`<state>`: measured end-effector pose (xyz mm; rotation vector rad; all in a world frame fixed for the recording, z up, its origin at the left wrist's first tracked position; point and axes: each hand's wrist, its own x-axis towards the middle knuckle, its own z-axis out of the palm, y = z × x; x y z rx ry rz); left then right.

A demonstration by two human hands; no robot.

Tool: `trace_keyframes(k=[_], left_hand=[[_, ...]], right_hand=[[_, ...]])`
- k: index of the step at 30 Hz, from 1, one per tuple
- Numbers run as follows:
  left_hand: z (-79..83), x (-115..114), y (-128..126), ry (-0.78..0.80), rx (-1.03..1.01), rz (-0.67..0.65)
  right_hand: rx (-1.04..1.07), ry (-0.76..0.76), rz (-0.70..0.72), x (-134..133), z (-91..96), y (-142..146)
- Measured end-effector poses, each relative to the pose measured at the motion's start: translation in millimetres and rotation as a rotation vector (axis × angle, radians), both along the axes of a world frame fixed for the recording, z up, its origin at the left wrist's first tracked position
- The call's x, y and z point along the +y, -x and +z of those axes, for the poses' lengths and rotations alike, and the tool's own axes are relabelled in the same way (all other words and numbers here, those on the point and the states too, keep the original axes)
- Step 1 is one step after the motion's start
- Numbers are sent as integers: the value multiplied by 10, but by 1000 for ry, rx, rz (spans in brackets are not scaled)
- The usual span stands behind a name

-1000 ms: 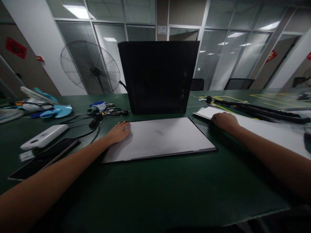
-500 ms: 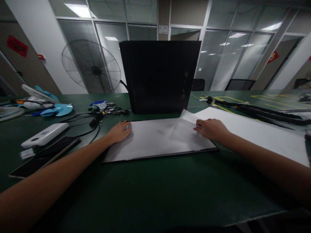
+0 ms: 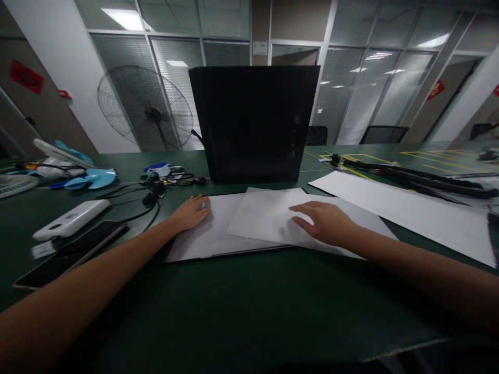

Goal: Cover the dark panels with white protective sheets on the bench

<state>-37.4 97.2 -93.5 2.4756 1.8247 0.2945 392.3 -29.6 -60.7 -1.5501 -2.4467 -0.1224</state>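
Observation:
A flat panel with a thin black edge (image 3: pixel 234 253) lies on the table in front of me, covered by white sheets. At its left side my left hand (image 3: pixel 190 212) rests with fingers laid out on the white surface, thumb apart from them. A loose white sheet (image 3: pixel 261 215) lies skewed across the panel's right part and reaches past its right edge. Over this sheet is my right hand (image 3: pixel 325 221), its fingers stretched out and thumb spread; whether the fingertips touch the paper is unclear.
Behind the panel stands a large black box-like case (image 3: pixel 257 124). White paper (image 3: pixel 409 218) lies to the right, with black cables (image 3: pixel 421 176) beyond. At left are a white device (image 3: pixel 72 219), a dark phone-like slab (image 3: pixel 74 252), tangled cables (image 3: pixel 154 195) and a light-blue fan (image 3: pixel 91 179).
The sheet under my right hand has turned and slid right, now overhanging the panel's right edge. My right hand has gone from pinching it to spread fingers. My left hand stays put.

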Motion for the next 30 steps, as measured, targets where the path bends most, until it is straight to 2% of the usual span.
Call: trace_keyframes(k=[2,5,8,14,17,19,23,25,27,30], left_hand=[[-4,9,4,8,18,0],[-6,16,16,26,36,3],[-11,15,27,35,23,-10],[-19,4,18,23,-10,5],[-9,12,18,39,9,-4],[-6,31,30,42,19,-8],[-26,79,67,41,10,-37],[-44,98,85,40,-3,-40],[-64,117,102,34,-22,-23],[-100,154,134,3,-72,10]], right_hand=[[-95,-76,-191,114,-54,-117],[-193,-62,-248,217,-102,-219],[-167,-15,-144,234,-122,-206],[71,183,143,148,-148,-111],[135,232,261,130,-143,-99],[144,186,218,165,-139,-119],[51,-31,5,331,-138,-275],[0,-91,-107,427,-139,-401],[-24,-88,-173,511,-152,-529],[-2,-3,-101,614,-206,-687]])
